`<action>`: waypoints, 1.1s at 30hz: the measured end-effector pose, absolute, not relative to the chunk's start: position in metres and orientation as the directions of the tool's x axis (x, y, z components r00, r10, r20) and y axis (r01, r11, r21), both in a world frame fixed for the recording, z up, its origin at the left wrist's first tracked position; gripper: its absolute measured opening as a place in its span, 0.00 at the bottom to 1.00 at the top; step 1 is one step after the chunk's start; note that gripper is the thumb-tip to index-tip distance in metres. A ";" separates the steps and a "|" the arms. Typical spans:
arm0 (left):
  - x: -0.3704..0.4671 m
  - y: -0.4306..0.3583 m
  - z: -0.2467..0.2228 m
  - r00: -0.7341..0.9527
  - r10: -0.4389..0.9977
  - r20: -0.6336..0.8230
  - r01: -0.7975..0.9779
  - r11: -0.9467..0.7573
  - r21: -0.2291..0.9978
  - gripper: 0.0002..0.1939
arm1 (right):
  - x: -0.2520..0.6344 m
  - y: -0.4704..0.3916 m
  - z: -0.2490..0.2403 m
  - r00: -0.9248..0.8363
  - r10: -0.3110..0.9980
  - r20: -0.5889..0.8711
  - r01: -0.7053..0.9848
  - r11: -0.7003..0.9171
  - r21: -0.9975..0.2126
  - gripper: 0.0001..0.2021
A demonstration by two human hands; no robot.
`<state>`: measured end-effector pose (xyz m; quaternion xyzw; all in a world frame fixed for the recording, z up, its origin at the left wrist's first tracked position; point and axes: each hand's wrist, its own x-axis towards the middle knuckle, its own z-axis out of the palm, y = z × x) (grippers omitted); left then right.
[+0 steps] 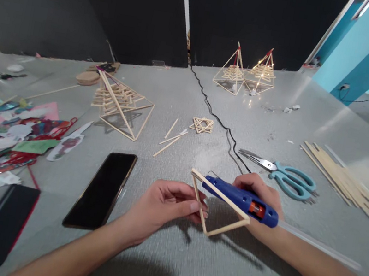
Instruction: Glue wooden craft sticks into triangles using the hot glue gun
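Between the thumb and fingers of my left hand [174,201] is a triangular frame of thin wooden sticks [227,228], held tilted above the table. My right hand [262,192] is wrapped round a blue hot glue gun [241,200], partly hidden behind it. A clear glue stick [320,244] juts from the gun's rear, and its nozzle end lies close to the frame's upper left corner. One stick of the frame crosses in front of the gun. Whether nozzle and wood touch, I cannot tell. Just beyond my right hand lie scissors [290,176] with light blue handles.
A black phone [101,190] lies left of my left hand. Farther off are a small stick star [202,125], loose sticks [170,138], and a stick pyramid [123,105]. Two pyramids [262,75] stand at the back. A black cord [210,109] crosses the table; wooden strips [341,179] lie right.
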<state>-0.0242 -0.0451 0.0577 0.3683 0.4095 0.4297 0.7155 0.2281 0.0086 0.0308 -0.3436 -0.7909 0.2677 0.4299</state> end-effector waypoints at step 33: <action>-0.028 -0.048 0.058 0.325 0.910 -0.255 -0.347 0.366 0.863 0.15 | 0.230 0.006 0.032 -0.303 0.846 0.438 0.328 0.524 -0.786 0.17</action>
